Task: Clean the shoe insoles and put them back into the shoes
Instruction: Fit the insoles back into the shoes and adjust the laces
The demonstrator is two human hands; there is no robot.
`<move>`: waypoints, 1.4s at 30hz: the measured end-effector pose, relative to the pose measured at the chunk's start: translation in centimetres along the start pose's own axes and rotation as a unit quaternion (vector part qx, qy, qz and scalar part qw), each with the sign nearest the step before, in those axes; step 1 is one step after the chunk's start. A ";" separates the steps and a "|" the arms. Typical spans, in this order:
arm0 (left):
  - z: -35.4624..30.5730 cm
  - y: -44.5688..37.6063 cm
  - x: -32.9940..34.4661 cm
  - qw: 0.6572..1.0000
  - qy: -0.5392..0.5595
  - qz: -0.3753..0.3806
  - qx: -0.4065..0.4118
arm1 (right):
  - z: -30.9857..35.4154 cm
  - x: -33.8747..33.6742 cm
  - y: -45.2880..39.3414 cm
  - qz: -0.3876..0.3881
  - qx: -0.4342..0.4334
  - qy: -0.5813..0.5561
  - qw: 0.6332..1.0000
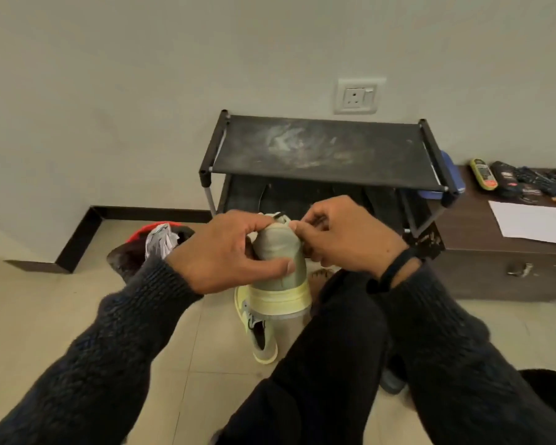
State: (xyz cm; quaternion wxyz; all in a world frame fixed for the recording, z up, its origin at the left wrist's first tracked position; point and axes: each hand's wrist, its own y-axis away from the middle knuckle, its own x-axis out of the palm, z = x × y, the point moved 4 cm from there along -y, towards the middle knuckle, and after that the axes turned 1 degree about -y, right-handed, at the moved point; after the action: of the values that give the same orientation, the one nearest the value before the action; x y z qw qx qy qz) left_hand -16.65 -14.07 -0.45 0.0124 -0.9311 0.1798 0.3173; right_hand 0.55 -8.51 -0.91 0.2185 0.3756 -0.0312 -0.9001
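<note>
I hold a grey-green shoe with a pale yellow sole (pixel 278 277) upright in front of me, heel toward me. My left hand (pixel 228 252) wraps its left side, thumb across the heel. My right hand (pixel 341 236) pinches at the top of the shoe's collar, fingers curled at the opening. Whether an insole is between those fingers is hidden. The matching second shoe (pixel 259 329) lies on the tiled floor just below, partly covered by the held one.
A black two-tier shoe rack (pixel 321 152) stands against the wall ahead, dark footwear on its lower shelf. A red and dark shoe stuffed with paper (pixel 154 242) lies left. A low brown cabinet (pixel 495 258) on the right carries remotes and a white sheet. My dark-trousered leg (pixel 334 364) crosses below.
</note>
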 end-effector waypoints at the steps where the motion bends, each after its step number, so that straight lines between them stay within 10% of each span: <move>1: 1.6 0.4 0.1 1.000 -0.007 -0.002 -0.012 | -0.1 1.6 -0.8 0.017 0.005 0.002 1.000; 16: 28.2 4.7 12.3 0.941 -0.105 0.005 -0.322 | -7.2 21.1 -9.0 0.268 0.096 0.136 0.949; 35: 40.1 3.5 23.3 0.776 0.066 -0.088 -0.622 | -12.4 23.6 -11.5 0.310 0.153 0.170 0.923; 42: 32.8 -4.9 16.0 0.925 -0.024 -0.099 -0.366 | -9.3 18.3 -12.9 0.096 0.130 0.240 0.957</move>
State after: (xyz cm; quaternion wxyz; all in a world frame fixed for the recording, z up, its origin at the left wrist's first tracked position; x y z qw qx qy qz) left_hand -22.45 -10.19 -36.55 -0.2937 -0.8761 -0.0422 0.3801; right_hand -9.21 -3.49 -22.51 0.2540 0.6013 -0.1305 -0.7463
